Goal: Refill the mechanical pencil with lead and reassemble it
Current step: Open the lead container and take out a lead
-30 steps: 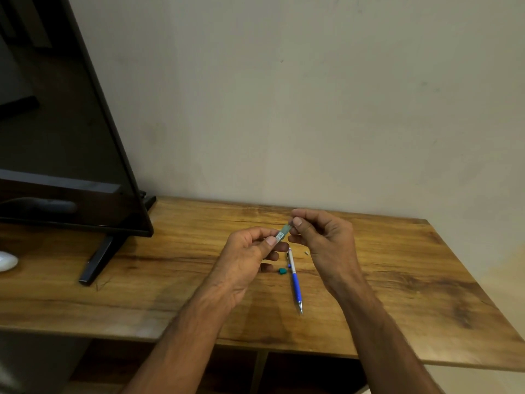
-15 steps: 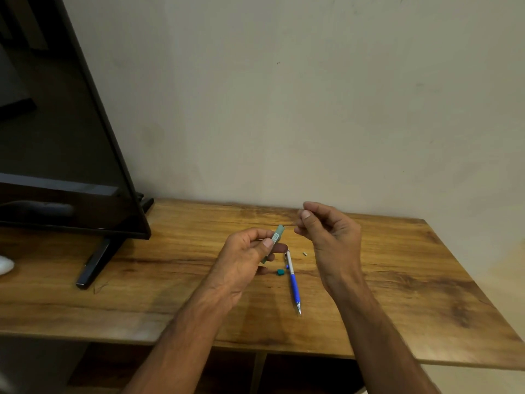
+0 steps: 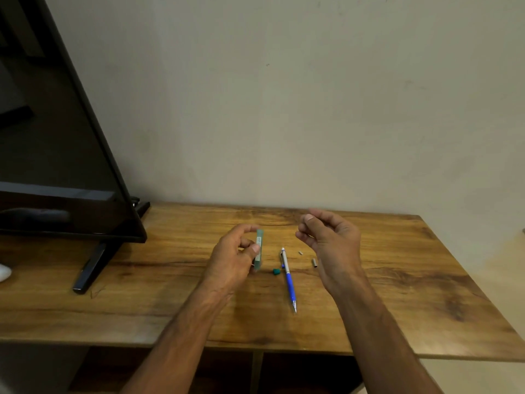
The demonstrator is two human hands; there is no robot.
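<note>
On the wooden tabletop, the pencil lies between both hands. Left hand grasps the lead case; right hand pinches, contents unclear. Lead-loading comes next, needing careful aim.

My left hand pinches a translucent green lead case upright; beyond its fingertips, my right hand pinches thumb to forefinger.

Both forearms come in from the near edge bare, no sleeves anywhere up to where they leave view. The left hand carries no ring, watch or band, and the right hand is just as plain, with short pale nails on thumb and fingers.
</note>
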